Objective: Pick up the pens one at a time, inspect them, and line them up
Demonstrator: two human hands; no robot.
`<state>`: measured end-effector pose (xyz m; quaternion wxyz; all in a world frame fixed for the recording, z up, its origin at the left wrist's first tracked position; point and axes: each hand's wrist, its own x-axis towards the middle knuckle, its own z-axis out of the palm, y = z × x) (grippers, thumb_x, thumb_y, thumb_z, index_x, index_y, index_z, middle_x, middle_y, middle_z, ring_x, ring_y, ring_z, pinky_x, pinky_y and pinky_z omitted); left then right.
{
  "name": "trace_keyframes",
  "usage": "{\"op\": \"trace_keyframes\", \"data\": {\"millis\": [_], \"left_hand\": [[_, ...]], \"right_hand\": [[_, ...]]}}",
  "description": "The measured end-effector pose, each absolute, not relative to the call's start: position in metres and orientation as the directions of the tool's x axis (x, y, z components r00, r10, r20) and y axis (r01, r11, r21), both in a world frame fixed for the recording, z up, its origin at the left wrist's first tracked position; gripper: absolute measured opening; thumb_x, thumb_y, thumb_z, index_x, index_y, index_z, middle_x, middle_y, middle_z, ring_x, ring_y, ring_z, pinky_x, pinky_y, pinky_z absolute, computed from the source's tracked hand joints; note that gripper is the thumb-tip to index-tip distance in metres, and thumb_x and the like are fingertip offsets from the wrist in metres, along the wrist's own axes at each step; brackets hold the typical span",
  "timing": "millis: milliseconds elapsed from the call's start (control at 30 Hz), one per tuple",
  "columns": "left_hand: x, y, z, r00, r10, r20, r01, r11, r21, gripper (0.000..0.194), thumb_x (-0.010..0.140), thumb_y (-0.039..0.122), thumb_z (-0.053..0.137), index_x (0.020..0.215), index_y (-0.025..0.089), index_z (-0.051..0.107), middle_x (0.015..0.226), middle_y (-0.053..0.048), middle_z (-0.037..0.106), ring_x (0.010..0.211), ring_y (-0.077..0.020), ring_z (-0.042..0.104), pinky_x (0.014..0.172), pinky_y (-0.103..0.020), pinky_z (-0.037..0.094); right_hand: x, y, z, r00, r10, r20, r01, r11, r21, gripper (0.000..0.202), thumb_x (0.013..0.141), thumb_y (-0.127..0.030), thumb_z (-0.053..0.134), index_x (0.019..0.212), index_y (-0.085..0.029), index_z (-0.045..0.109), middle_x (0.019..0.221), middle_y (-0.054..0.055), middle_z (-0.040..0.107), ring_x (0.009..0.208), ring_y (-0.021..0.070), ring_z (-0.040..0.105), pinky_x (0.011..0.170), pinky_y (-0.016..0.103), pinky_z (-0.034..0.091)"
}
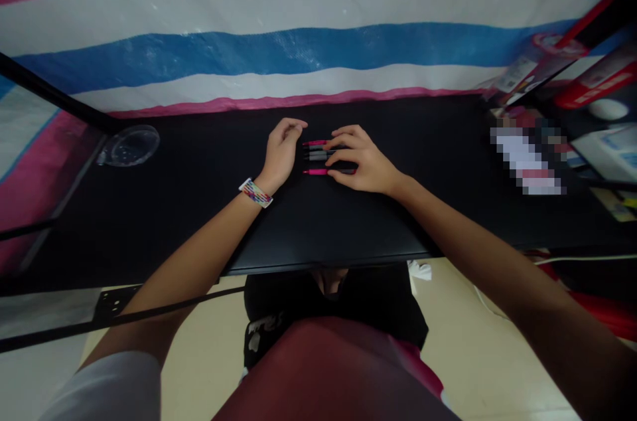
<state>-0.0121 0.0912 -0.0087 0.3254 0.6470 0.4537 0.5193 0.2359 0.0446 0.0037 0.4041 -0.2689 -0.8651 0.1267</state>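
Several pens lie side by side in a row on the black table (388, 228), pointing left and right. A pink pen (314, 172) is nearest me, dark and grey pens (313, 156) lie in the middle, and another pink pen (313, 142) is farthest away. My right hand (359, 159) is over their right ends, fingers spread and fingertips at the pens; it covers part of them. Just left of the row, my left hand (283, 152) stands on its edge with the fingers extended and slightly bent, holding nothing visible. A colourful woven wristband (256, 192) circles the left wrist.
A clear plastic lid or dish (132, 145) sits at the table's far left. On the right are a transparent cup-like container (527, 69), a blurred-out white item (527, 159) and a white box (610, 149). A striped sheet (298, 49) hangs behind; a black bar (54, 92) crosses the left.
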Motion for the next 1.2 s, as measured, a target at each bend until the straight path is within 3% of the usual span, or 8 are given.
{"op": "trace_keyframes", "data": {"millis": [333,433,533,600,767,933,1067,1200], "left_hand": [[-0.003,0.070,0.009,0.225,0.801,0.555,0.306,-0.599,0.740,0.031,0.114,0.050,0.060,0.110,0.026,0.078,0.118,-0.008,0.080,0.121,-0.0260,0.073,0.116,-0.045,0.052],[-0.002,0.064,0.017,0.384,0.755,0.531,0.334,-0.650,0.682,0.036,0.115,0.052,0.059,0.101,0.025,0.078,0.104,-0.005,0.083,0.107,-0.0243,0.076,0.122,-0.049,0.050],[0.000,0.063,0.016,0.448,0.723,0.525,0.353,-0.683,0.639,0.027,0.109,0.049,0.071,0.098,0.026,0.079,0.098,-0.001,0.084,0.099,-0.0234,0.077,0.127,-0.052,0.047],[0.000,0.063,0.015,0.430,0.728,0.534,0.360,-0.681,0.638,0.019,0.105,0.044,0.077,0.100,0.027,0.081,0.101,-0.002,0.085,0.101,-0.0241,0.078,0.119,-0.050,0.053],[-0.002,0.060,0.018,0.359,0.767,0.531,0.361,-0.639,0.679,0.011,0.103,0.036,0.080,0.104,0.026,0.084,0.102,-0.004,0.085,0.099,-0.0236,0.077,0.097,-0.041,0.060],[-0.006,0.061,0.020,0.258,0.777,0.574,0.364,-0.629,0.687,0.009,0.101,0.035,0.084,0.105,0.027,0.084,0.104,-0.004,0.085,0.099,-0.0227,0.076,0.096,-0.040,0.060],[-0.008,0.065,0.017,0.206,0.801,0.562,0.360,-0.596,0.717,0.013,0.102,0.039,0.083,0.105,0.026,0.084,0.107,-0.004,0.086,0.103,-0.0236,0.077,0.101,-0.042,0.059],[-0.010,0.068,0.015,0.183,0.825,0.535,0.349,-0.563,0.749,0.016,0.103,0.042,0.081,0.105,0.026,0.084,0.108,-0.005,0.085,0.104,-0.0239,0.077,0.102,-0.042,0.059]], "right_hand": [[0.233,0.041,0.013,-0.589,0.548,0.594,0.409,0.836,-0.366,0.004,0.094,-0.022,0.076,0.093,-0.025,0.076,0.095,0.006,0.076,0.106,0.0315,0.066,0.098,0.051,0.050],[0.234,0.043,0.015,-0.525,0.583,0.620,0.449,0.809,-0.380,0.004,0.097,-0.022,0.072,0.096,-0.025,0.074,0.096,0.007,0.075,0.102,0.0307,0.065,0.093,0.049,0.051],[0.236,0.044,0.016,-0.480,0.610,0.631,0.468,0.786,-0.404,0.005,0.100,-0.022,0.068,0.098,-0.025,0.073,0.091,0.007,0.074,0.098,0.0304,0.064,0.090,0.047,0.051],[0.237,0.044,0.017,-0.459,0.628,0.628,0.475,0.771,-0.424,0.005,0.102,-0.026,0.068,0.100,-0.025,0.073,0.086,0.006,0.073,0.094,0.0295,0.062,0.087,0.046,0.052],[0.240,0.047,0.021,-0.284,0.751,0.596,0.443,0.654,-0.613,0.020,0.099,-0.043,0.079,0.094,-0.025,0.075,0.074,0.001,0.065,0.080,0.0237,0.060,0.077,0.039,0.050],[0.247,0.059,0.025,-0.174,0.893,0.416,0.123,0.439,-0.890,0.033,0.093,-0.056,0.086,0.088,-0.024,0.076,0.078,0.000,0.071,0.072,0.0175,0.061,0.068,0.034,0.049],[0.252,0.067,0.025,-0.185,0.914,0.360,0.006,0.368,-0.930,0.035,0.083,-0.054,0.095,0.094,-0.024,0.080,0.084,0.001,0.074,0.076,0.0178,0.065,0.073,0.035,0.058],[0.252,0.069,0.024,-0.163,0.925,0.344,0.013,0.351,-0.936,0.032,0.080,-0.047,0.097,0.097,-0.024,0.082,0.100,0.005,0.081,0.094,0.0226,0.076,0.093,0.042,0.066]]}}
